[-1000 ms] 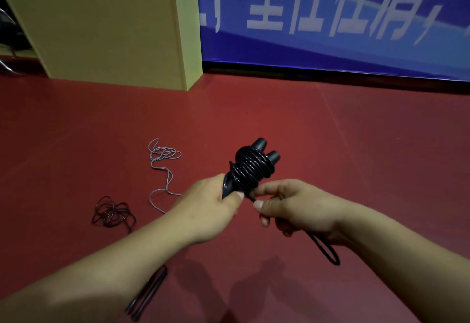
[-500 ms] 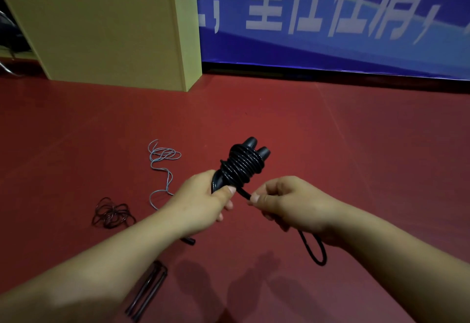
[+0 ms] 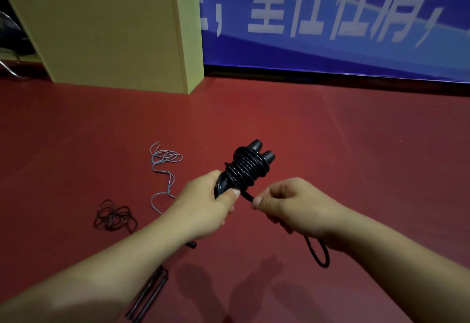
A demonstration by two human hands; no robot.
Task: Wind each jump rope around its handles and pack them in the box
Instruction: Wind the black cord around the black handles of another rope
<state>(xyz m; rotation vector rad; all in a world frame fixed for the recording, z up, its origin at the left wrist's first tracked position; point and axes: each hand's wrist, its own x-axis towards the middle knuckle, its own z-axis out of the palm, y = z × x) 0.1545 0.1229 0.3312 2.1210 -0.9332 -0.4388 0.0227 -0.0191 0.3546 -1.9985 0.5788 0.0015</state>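
Gripping 2 black handles [image 3: 251, 162] wrapped in glossy coils, left hand [image 3: 203, 210]; right hand [image 3: 292, 208] pinches the rope's loose end [image 3: 248, 195].

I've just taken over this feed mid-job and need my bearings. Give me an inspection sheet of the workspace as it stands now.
Surface: red floor, dim light, hand shadows near the bottom edge.
Job's things: black jump rope wound in coils round its paired handles, a loose tail unwound; yellow box stands at far left, its inside not visible.
Clutter: dark rope tangle, grey rope and two dark handles lie loose on the floor.
Grippers: left hand grips the handles' lower end; right hand pinches the tail.
Cables: nothing seen apart from the ropes.
Surroundings: blue banner with white lettering behind.
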